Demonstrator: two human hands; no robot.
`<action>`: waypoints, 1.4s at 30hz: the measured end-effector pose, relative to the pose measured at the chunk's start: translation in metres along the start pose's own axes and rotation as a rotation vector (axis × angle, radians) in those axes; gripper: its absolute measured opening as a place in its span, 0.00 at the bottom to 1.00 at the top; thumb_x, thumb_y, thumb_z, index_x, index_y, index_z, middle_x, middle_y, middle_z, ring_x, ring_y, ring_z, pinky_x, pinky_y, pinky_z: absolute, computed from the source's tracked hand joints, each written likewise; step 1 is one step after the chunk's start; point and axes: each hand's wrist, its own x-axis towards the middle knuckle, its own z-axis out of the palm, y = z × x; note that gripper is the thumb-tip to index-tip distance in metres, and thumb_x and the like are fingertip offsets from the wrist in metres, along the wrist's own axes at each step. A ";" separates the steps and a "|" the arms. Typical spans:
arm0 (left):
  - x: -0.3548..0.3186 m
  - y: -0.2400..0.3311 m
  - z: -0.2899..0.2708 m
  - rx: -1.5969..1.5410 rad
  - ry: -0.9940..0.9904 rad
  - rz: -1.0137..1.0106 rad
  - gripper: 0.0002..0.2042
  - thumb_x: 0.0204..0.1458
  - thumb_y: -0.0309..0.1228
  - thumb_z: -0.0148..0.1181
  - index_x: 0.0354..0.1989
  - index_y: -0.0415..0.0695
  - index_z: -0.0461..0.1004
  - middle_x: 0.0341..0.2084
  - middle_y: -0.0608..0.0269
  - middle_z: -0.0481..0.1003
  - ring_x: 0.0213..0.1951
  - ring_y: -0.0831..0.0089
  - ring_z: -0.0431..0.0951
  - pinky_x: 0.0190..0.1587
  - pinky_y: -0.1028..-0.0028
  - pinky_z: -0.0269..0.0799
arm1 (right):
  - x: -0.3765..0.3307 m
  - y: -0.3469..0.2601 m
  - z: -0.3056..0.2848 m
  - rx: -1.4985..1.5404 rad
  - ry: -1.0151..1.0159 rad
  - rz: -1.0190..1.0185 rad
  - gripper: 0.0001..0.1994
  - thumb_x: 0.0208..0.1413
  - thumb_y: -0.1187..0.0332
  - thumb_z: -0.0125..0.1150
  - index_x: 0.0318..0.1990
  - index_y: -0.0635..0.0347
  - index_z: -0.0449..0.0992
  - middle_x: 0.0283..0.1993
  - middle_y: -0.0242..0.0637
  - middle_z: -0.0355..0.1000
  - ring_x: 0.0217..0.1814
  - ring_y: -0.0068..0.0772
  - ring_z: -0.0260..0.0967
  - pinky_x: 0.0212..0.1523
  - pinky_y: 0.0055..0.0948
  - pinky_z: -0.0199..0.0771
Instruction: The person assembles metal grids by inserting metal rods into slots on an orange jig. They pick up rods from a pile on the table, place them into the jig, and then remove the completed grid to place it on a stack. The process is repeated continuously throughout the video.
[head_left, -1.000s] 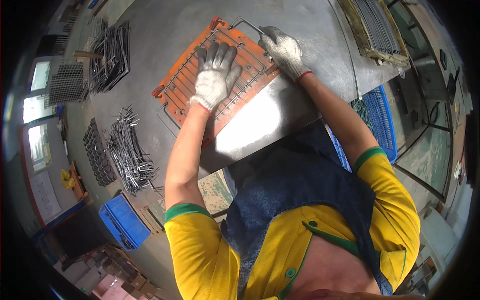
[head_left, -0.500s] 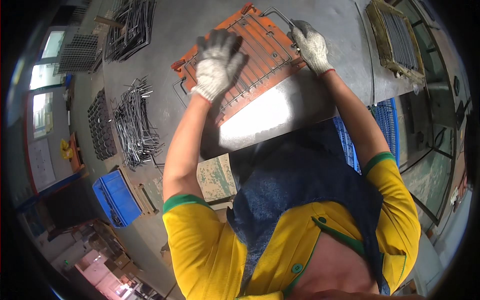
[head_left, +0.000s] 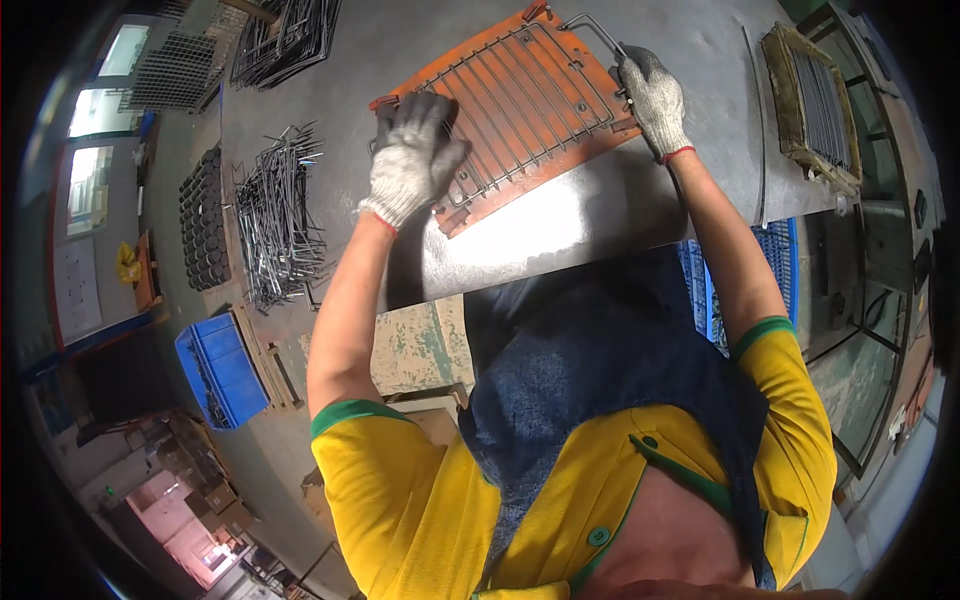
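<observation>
A wire rack of parallel rods lies on an orange fixture plate with small bolts and clamps, tilted on the metal table. My left hand, in a grey-and-white work glove, rests over the rack's left end. Its fingers stretch forward and the thumb stands apart; it covers most of the left wire loop. My right hand, gloved alike, is closed at the right end of the bent wire handle. Its fingertips are partly hidden by the glove's back.
Bent wire pieces lie heaped at the table's left, below stacked wire frames. Dark round parts are at the far left. At right stands a box of rods. Blue bins sit below table height.
My left hand has slid off the rods to the rack's left end, baring more of the grid. My right hand stays at the right handle. The view has shifted slightly.
</observation>
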 end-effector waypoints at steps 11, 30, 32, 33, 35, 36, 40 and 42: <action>-0.008 -0.004 -0.022 0.080 -0.222 0.064 0.28 0.59 0.49 0.55 0.61 0.43 0.69 0.59 0.51 0.69 0.66 0.53 0.64 0.71 0.44 0.48 | -0.001 -0.002 0.000 -0.045 0.015 -0.114 0.21 0.67 0.55 0.54 0.60 0.57 0.75 0.37 0.36 0.81 0.29 0.24 0.77 0.27 0.27 0.77; 0.110 -0.014 0.030 -0.218 -0.042 -0.559 0.25 0.58 0.52 0.58 0.51 0.43 0.79 0.45 0.51 0.82 0.51 0.50 0.79 0.58 0.57 0.71 | 0.001 -0.002 -0.001 -0.070 0.062 -0.046 0.19 0.67 0.59 0.53 0.60 0.58 0.75 0.38 0.38 0.82 0.29 0.27 0.78 0.31 0.30 0.76; 0.122 -0.024 0.046 -0.295 -0.013 -0.662 0.23 0.57 0.47 0.59 0.53 0.42 0.78 0.49 0.50 0.81 0.54 0.52 0.79 0.58 0.58 0.72 | -0.001 -0.009 -0.002 -0.065 0.050 -0.017 0.20 0.67 0.58 0.54 0.60 0.59 0.74 0.38 0.40 0.82 0.30 0.28 0.78 0.31 0.31 0.76; 0.127 -0.033 0.059 -0.346 0.009 -0.702 0.22 0.57 0.46 0.59 0.53 0.42 0.78 0.49 0.50 0.81 0.54 0.52 0.79 0.58 0.59 0.72 | -0.001 -0.007 -0.001 -0.052 0.049 -0.026 0.20 0.67 0.58 0.54 0.60 0.59 0.74 0.38 0.40 0.82 0.30 0.28 0.78 0.31 0.31 0.76; 0.141 -0.032 0.062 -0.453 0.038 -0.761 0.22 0.56 0.39 0.59 0.57 0.39 0.75 0.53 0.50 0.80 0.55 0.55 0.80 0.58 0.61 0.73 | -0.001 -0.007 -0.004 -0.095 0.038 -0.018 0.19 0.66 0.58 0.54 0.59 0.56 0.74 0.37 0.44 0.82 0.32 0.37 0.82 0.36 0.35 0.79; 0.143 -0.030 0.063 -0.536 0.110 -0.793 0.23 0.56 0.37 0.59 0.58 0.39 0.74 0.52 0.50 0.80 0.54 0.57 0.80 0.57 0.62 0.74 | -0.006 -0.008 -0.004 -0.026 0.038 -0.020 0.19 0.66 0.58 0.54 0.59 0.57 0.74 0.36 0.44 0.82 0.32 0.37 0.82 0.36 0.35 0.79; 0.144 -0.004 0.032 -1.400 0.418 -0.976 0.24 0.61 0.29 0.57 0.64 0.33 0.65 0.41 0.51 0.78 0.45 0.58 0.82 0.48 0.63 0.81 | -0.021 -0.001 -0.012 -0.011 -0.004 -0.011 0.18 0.65 0.59 0.55 0.57 0.59 0.75 0.35 0.44 0.81 0.30 0.38 0.81 0.35 0.36 0.78; 0.142 0.018 0.004 -1.875 0.439 -0.988 0.24 0.63 0.21 0.50 0.68 0.38 0.58 0.33 0.63 0.71 0.35 0.72 0.74 0.40 0.69 0.75 | -0.031 -0.016 -0.028 -0.060 -0.074 0.082 0.18 0.64 0.60 0.56 0.56 0.60 0.75 0.36 0.45 0.81 0.33 0.40 0.81 0.38 0.37 0.79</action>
